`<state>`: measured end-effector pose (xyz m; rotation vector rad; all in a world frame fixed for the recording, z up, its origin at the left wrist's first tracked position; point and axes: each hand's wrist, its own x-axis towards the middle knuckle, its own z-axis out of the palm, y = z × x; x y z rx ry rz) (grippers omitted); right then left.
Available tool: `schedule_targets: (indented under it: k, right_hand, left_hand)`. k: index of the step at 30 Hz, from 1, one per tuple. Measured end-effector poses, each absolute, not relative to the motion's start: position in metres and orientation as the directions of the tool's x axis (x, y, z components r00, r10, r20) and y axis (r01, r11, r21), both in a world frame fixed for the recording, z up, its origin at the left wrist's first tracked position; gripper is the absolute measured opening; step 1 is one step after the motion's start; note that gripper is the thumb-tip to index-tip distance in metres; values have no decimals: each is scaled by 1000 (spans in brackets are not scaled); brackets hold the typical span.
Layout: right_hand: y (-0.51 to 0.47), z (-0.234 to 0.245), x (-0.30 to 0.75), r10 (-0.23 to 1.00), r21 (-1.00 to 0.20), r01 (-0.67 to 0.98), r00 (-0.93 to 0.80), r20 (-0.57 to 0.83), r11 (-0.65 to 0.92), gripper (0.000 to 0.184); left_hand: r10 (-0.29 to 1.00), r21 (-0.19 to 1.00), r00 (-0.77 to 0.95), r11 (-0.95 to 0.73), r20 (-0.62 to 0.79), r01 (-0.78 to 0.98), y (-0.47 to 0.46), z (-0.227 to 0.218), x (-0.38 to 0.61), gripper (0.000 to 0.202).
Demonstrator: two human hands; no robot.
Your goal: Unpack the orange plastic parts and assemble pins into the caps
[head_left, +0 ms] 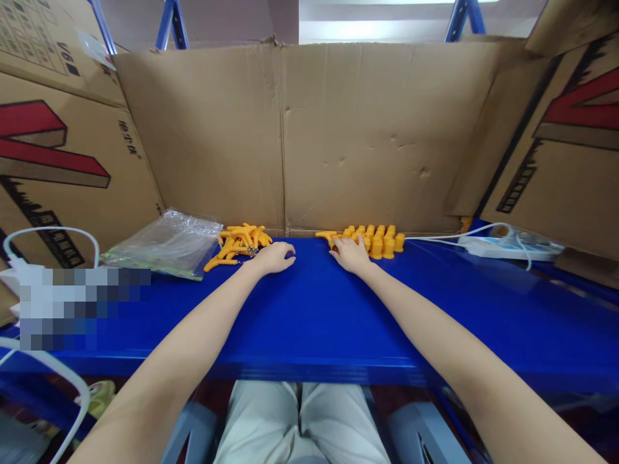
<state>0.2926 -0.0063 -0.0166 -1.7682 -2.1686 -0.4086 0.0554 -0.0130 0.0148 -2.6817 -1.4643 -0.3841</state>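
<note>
By cardboard [358, 129], yellow pieces [388, 246] (stubby)

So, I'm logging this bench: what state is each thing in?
Left hand: curled beside the branched pieces, grip unclear
Right hand: fingers bent, beside the stubby pieces, grip unclear
Branched pieces: jumbled in a pile
Stubby pieces: upright, grouped closely
Bag: lying down, crinkled
Power strip: lying on the table, power unclear
Cardboard panel: standing, creased
</note>
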Motion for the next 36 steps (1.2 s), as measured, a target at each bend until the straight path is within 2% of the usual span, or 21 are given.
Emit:
schedule_targets:
  k: [9,13,19,30,36]
  right_hand:
    - [-16,-6,294,848,154,960,-279,452,234,40]
    - [-25,16,300,875,181,976,-190,445,120,35]
    - [-28,35,316,909,117,993,-32,415,-18,35]
    - [-30,43,323,936,-24,998,62,348,-57,34]
    - [-29,43,326,935,-40,997,75,346,-65,33]
  left_hand:
    - [796,65,555,-584,241,809,-9,13,54,31]
    - [785,75,567,-599,250,797,-8,12,54,30]
    - [792,95,563,-595,235,798,-9,12,54,30]
    - [797,91,561,-590,223,802,-11,15,55,30]
    - [799,92,559,-588,222,804,-13,16,56,30]
